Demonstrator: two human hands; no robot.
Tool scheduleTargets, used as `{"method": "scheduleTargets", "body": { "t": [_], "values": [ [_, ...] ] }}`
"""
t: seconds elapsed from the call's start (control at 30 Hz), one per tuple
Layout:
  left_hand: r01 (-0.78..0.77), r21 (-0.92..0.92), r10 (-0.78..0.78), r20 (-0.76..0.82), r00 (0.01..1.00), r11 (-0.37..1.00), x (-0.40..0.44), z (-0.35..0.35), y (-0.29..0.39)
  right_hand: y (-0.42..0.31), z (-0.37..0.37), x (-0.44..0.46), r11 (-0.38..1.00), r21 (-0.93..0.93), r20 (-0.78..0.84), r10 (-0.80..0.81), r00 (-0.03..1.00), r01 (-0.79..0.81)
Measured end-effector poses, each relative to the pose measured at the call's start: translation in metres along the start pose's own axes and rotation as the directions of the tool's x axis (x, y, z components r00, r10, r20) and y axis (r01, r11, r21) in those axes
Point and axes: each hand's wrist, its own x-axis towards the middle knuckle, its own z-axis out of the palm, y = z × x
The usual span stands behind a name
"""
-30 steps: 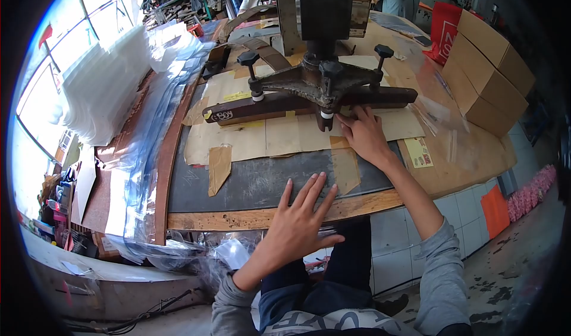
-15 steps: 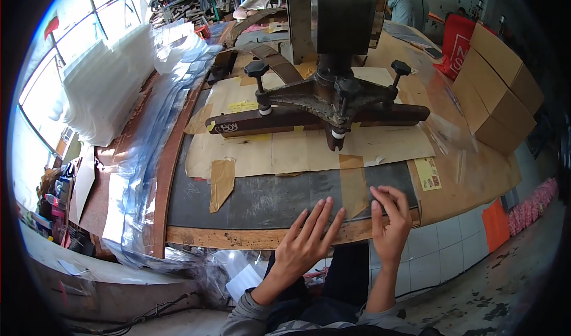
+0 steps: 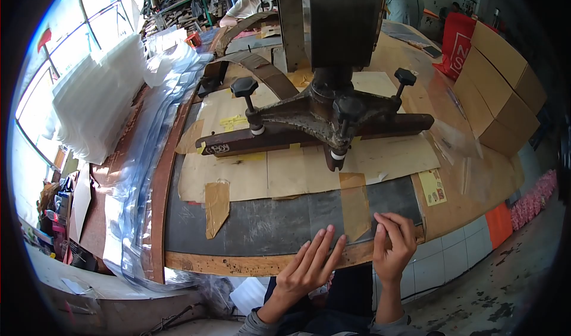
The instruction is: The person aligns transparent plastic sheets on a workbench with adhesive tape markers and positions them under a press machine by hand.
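My left hand (image 3: 308, 269) rests at the wooden front edge (image 3: 238, 264) of the table, fingers stretched out onto the dark mat (image 3: 267, 223), holding nothing. To its right, my right hand (image 3: 394, 245) is raised at the same edge, fingers somewhat bent and apart, nothing visible in it. A strip of brown tape (image 3: 355, 208) lies on the mat just beyond my hands. Farther back, the dark metal press head (image 3: 339, 113) with black knobs stands over a long dark bar (image 3: 285, 138) on pale cardboard (image 3: 297, 170).
Stacked white sheets (image 3: 98, 98) and clear plastic (image 3: 140, 175) lie on the left. Cardboard boxes (image 3: 496, 92) and a red bag (image 3: 457, 47) stand at the right. Two people are at the back, one in a white top (image 3: 247, 6), one in grey (image 3: 401, 4).
My right hand has come back from the bar to the table's front edge, beside my left. The view has shifted, so the press and table edge appear lower.
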Motion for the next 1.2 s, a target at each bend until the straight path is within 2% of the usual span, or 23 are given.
{"method": "scheduleTargets", "body": {
  "t": [0.07, 0.2, 0.3, 0.4, 0.5, 0.87, 1.0, 1.2],
  "values": [
    [0.003, 0.053, -0.004, 0.029, 1.000, 0.999, -0.007, 0.005, 0.003, -0.001, 0.001, -0.001, 1.000, -0.008, -0.021, -0.004, 1.000, 0.004],
    [0.028, -0.005, -0.028, 0.085, 0.996, 1.000, -0.007, 0.002, 0.004, 0.001, 0.001, -0.004, 0.999, -0.035, -0.044, -0.020, 0.999, 0.018],
    [-0.047, 0.075, 0.041, 0.081, 0.996, 0.996, -0.006, 0.002, -0.001, 0.004, 0.003, -0.008, 0.998, -0.060, -0.060, -0.031, 0.998, 0.027],
    [0.003, 0.030, -0.006, 0.103, 0.995, 1.000, -0.007, 0.002, 0.003, 0.004, 0.002, -0.008, 0.997, -0.069, -0.061, -0.033, 0.998, 0.029],
    [-0.042, 0.082, 0.033, 0.108, 0.994, 0.996, -0.008, 0.003, 0.002, 0.002, 0.003, -0.007, 0.997, -0.073, -0.049, -0.016, 0.999, 0.012],
    [-0.018, 0.048, 0.016, 0.047, 0.999, 0.999, -0.004, 0.003, 0.002, -0.003, 0.004, 0.000, 0.998, -0.068, 0.021, 0.019, 1.000, -0.018],
    [-0.048, 0.102, 0.039, 0.086, 0.996, 0.994, -0.007, 0.002, 0.001, -0.004, 0.003, 0.002, 0.998, -0.062, 0.020, -0.011, 1.000, 0.012],
    [-0.022, 0.097, 0.020, 0.031, 0.999, 0.995, -0.008, 0.002, 0.002, -0.004, 0.003, 0.000, 0.999, -0.051, -0.006, -0.017, 1.000, 0.017]
  ]
}}
